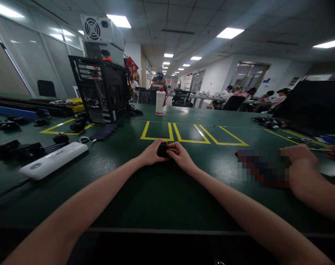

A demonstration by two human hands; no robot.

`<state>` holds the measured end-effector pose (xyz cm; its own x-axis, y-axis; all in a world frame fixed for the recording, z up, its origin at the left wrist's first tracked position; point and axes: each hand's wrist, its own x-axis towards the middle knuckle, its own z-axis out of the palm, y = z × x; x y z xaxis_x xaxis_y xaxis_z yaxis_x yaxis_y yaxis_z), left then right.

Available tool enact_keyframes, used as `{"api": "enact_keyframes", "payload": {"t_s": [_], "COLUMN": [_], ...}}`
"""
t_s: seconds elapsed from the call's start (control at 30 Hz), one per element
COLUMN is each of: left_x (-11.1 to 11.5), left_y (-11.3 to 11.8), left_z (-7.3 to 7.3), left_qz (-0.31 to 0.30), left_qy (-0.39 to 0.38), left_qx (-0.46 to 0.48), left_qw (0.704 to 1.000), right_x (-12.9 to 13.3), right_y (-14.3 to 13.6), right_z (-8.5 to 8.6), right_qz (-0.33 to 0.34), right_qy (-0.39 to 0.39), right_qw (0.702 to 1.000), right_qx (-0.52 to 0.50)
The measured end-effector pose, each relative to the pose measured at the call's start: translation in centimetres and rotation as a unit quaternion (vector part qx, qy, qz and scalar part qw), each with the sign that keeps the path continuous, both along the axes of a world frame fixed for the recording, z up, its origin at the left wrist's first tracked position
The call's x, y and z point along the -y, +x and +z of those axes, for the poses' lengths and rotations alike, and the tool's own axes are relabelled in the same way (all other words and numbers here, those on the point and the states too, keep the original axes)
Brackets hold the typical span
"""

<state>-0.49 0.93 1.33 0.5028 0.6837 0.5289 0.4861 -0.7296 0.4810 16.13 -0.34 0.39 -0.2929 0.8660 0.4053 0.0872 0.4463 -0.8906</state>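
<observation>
In the middle of the green table my left hand (150,153) is wrapped round a small black block-shaped object (162,149). My right hand (182,156) meets it from the other side, its thumb and forefinger pinched at the object's right edge. Whether a further small part sits between those fingertips I cannot make out. The object's exact kind does not show, and the fingers cover much of it. Both forearms reach in from the table's front edge.
Yellow tape boxes (189,141) lie just beyond my hands. A white power strip (54,161) and black adapters are at left, behind them an open computer case (101,88). A white bottle (160,103) stands farther back. Another person's arm (307,169) rests at right.
</observation>
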Motion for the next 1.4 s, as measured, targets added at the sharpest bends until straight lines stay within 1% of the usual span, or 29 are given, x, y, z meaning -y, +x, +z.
{"api": "enact_keyframes", "payload": {"t_s": [0.1,0.23,0.43,0.7,0.87,1.03,1.23,1.4], "left_x": [0.05,0.04,-0.20,-0.28,-0.18,-0.17,-0.32,-0.36], "left_y": [-0.03,-0.08,-0.07,0.03,-0.04,-0.12,-0.01,-0.04], "left_z": [0.07,0.11,-0.15,-0.22,-0.10,-0.04,-0.13,-0.20], "left_qz": [-0.001,-0.007,-0.001,-0.001,-0.003,-0.009,-0.010,-0.006], "left_qy": [-0.001,0.001,0.000,0.004,0.001,0.005,0.007,0.007], "left_qx": [0.002,0.003,0.002,-0.008,-0.004,-0.005,0.004,-0.004], "left_qw": [1.000,1.000,1.000,1.000,1.000,1.000,1.000,1.000], "right_x": [-0.23,-0.23,0.39,-0.11,-0.36,0.32,0.27,-0.13], "right_y": [0.08,0.25,0.25,0.14,0.30,0.36,0.26,0.25], "right_z": [-0.07,-0.16,-0.28,-0.17,-0.38,-0.35,-0.23,-0.34], "right_qz": [-0.003,0.011,0.051,0.007,0.022,0.051,0.022,0.020], "right_qy": [-0.012,-0.023,-0.017,-0.009,-0.023,-0.025,-0.007,-0.009], "right_qw": [1.000,0.999,0.998,1.000,0.999,0.998,1.000,1.000], "right_qx": [0.013,0.030,-0.016,-0.004,0.017,-0.008,-0.008,0.008]}}
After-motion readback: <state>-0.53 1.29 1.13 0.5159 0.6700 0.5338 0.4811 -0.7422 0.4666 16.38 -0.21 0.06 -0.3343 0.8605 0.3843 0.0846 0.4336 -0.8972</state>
